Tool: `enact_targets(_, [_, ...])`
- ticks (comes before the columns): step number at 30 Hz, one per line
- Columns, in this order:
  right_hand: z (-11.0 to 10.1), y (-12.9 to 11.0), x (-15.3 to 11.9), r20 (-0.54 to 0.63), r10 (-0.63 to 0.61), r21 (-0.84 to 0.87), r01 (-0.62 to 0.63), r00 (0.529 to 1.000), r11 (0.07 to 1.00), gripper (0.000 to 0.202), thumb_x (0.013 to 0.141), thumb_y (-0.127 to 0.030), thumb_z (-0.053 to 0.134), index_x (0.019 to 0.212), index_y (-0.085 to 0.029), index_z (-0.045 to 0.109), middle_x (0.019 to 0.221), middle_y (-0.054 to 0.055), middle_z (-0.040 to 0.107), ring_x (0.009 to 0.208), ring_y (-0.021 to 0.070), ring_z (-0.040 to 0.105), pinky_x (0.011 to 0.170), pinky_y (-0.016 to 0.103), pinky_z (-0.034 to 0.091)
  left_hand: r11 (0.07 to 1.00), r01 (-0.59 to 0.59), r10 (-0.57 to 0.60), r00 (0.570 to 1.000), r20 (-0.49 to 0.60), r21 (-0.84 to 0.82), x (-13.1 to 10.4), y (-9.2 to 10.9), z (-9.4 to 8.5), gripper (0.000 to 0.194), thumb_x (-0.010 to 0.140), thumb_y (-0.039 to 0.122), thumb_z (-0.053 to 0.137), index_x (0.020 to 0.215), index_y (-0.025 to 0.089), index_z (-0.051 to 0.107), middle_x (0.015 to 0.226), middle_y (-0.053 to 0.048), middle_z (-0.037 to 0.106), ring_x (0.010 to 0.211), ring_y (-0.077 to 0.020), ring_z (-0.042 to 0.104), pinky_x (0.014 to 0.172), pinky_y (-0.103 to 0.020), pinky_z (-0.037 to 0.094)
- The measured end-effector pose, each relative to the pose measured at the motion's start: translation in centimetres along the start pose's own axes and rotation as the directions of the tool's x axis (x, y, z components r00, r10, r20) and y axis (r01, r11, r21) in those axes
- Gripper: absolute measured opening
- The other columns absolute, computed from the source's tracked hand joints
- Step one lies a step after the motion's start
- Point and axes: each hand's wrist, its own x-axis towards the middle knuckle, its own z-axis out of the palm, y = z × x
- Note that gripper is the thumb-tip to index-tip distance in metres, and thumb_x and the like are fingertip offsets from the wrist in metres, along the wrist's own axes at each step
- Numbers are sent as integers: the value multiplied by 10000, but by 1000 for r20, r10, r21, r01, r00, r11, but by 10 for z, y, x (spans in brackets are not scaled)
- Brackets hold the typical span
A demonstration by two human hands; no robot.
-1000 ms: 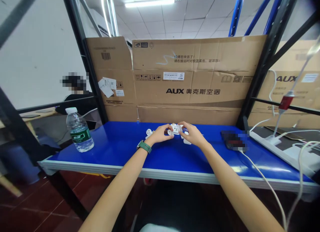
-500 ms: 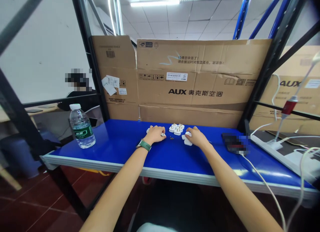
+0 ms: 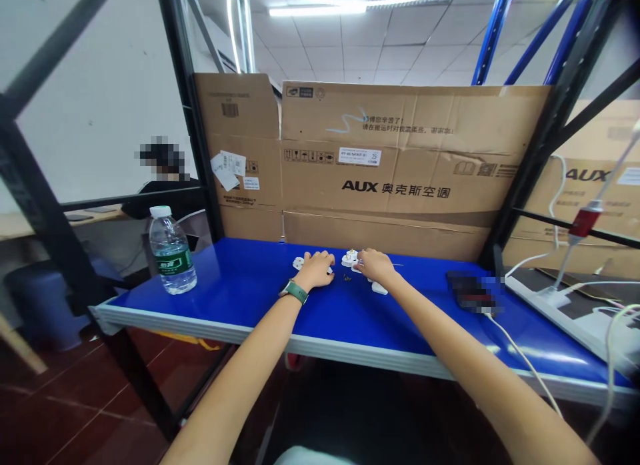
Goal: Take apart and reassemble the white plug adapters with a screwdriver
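My left hand [image 3: 316,270] rests on the blue table with its fingers spread and bent, over small white parts; one white part [image 3: 298,263] shows beyond its left side. My right hand [image 3: 375,265] reaches to the white plug pieces with metal pins [image 3: 349,257], its fingertips at their right side; whether it grips one is hidden. More white pieces [image 3: 379,288] lie below the right hand. A small group of dark screws [image 3: 347,278] lies between the two hands.
A water bottle [image 3: 173,251] stands at the left. A dark phone [image 3: 473,291] with a cable and a white power strip [image 3: 550,311] are at the right. Cardboard [image 3: 390,165] closes off the back. A person [image 3: 167,185] sits beyond the frame.
My right hand has moved left and slightly forward, from the white pieces at the right to the pinned plug pieces. My left hand stays near the same spot. The view has shifted slightly.
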Motion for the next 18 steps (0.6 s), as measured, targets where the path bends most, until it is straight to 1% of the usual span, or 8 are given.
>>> enact_targets(2, [3,-1,5,15,7,10,-8,1000,1000,312,928,-393,631,1171,-201,665,1173,133,693,1069,270,669,823,308,481,1000,-10,10,1000,-13,-8,0,3,0,251,855,342,630,1080,234,607,1154,-84,634,1106,-290,566,946,-459,353])
enact_targets(5, [1,1,6,-11,12,20,-11,1000,1000,310,902,-371,656,1152,-189,655,1158,130,703,1060,265,670,811,302,479,1000,-14,12,998,-62,-21,0,7,-2,215,898,331,594,1090,235,600,1149,-78,634,1106,-282,557,951,-455,354])
enact_targets(9, [-14,8,-9,-151,-13,63,22,988,998,272,878,-369,667,1072,-178,681,1083,119,725,997,269,680,783,305,473,993,-78,64,988,-143,-91,-1,15,-11,224,944,302,531,1154,240,579,1220,-75,627,1156,-268,539,971,-439,356])
enact_targets(11, [-21,14,-21,-213,-34,157,69,976,985,257,858,-372,677,1034,-187,701,1026,97,740,967,255,681,776,293,468,975,-149,120,977,-176,-165,-2,20,-18,245,953,306,519,1183,237,570,1244,-69,629,1176,-258,536,992,-428,359])
enact_targets(12, [-23,16,-28,-221,-63,218,112,973,970,239,849,-369,682,1006,-193,712,991,82,746,942,241,683,776,285,465,960,-185,147,972,-184,-209,-3,23,-22,245,956,309,513,1182,238,574,1237,-65,637,1176,-253,539,1000,-419,362])
enact_targets(14, [-22,19,-40,-199,-140,348,203,970,915,188,832,-338,690,961,-207,730,942,52,753,877,205,685,777,266,462,921,-253,203,961,-189,-297,-3,27,-27,226,963,268,474,1151,239,596,1206,-51,658,1155,-235,557,1016,-396,372])
enact_targets(15, [-19,20,-45,-183,-164,398,225,969,890,172,820,-331,699,936,-210,738,910,43,755,841,199,683,766,266,462,898,-276,223,957,-186,-341,-3,29,-29,224,960,236,454,1122,234,609,1178,-45,670,1126,-225,573,1010,-378,387])
enact_targets(18, [-9,20,-56,-130,-258,489,289,957,823,140,794,-289,708,897,-207,754,857,31,753,789,194,671,755,274,463,841,-313,288,949,-125,-441,-3,31,-30,245,902,144,446,1037,211,639,1062,-41,697,1008,-202,617,927,-318,448])
